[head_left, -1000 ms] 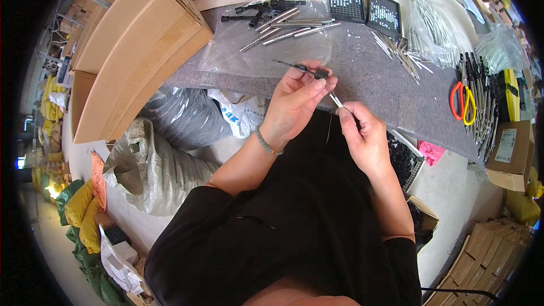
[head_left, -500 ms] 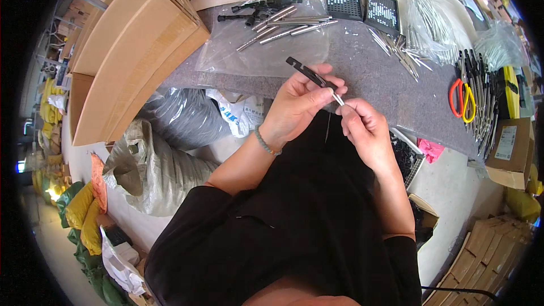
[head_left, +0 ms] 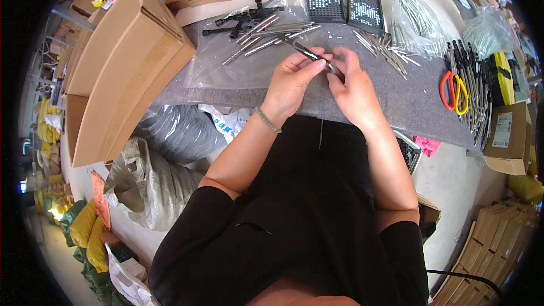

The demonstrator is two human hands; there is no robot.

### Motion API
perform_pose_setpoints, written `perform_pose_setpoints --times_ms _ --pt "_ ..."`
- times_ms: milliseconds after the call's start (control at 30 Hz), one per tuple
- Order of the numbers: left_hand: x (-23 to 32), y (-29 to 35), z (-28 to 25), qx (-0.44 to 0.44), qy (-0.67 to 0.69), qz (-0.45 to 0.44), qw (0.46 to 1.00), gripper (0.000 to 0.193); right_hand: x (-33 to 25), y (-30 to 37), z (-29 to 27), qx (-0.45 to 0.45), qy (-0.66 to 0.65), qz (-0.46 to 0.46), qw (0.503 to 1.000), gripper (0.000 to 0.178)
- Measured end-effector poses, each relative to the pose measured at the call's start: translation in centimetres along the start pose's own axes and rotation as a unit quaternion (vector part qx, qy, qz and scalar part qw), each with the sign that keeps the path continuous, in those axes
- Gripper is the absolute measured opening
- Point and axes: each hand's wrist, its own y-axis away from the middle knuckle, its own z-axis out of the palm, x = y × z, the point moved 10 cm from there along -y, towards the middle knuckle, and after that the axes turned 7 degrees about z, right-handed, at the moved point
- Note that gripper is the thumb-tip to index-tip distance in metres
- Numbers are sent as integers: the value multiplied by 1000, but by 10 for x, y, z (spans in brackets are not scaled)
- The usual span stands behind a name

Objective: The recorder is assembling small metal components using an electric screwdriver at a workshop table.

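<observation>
Above the front edge of the grey-covered table, my left hand (head_left: 292, 85) pinches a slim black slotted part (head_left: 303, 50) between thumb and fingers. The part slants from upper left to lower right. My right hand (head_left: 354, 88) is closed round its lower right end, and the fingers hide most of that end. Just beyond my hands, silver tubes (head_left: 258, 37) lie loosely piled on a clear plastic sheet. Behind them is a small heap of black parts (head_left: 241, 21). Two black trays (head_left: 326, 3) with small white pieces in them stand at the back.
A tall cardboard box (head_left: 130, 73) leans at the left. On the right lie thin silver rods (head_left: 385, 54), scissors (head_left: 455, 93) with red and yellow handles, and a bundle of dark-tipped metal tools (head_left: 473, 79). A woven sack (head_left: 153, 184) stands below the table.
Both hands have moved up and away from my body with the black part. The right hand has shifted from the silver rod below to the part's lower end.
</observation>
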Motion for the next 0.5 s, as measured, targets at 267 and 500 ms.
perform_pose_setpoints --times_ms 267,500 --pt "-18 -7 -2 21 84 -50 995 26 10 5 -8 75 52 22 996 21" --pt "-21 -3 0 -34 92 -60 993 31 37 1 23 -57 -102 108 987 22"
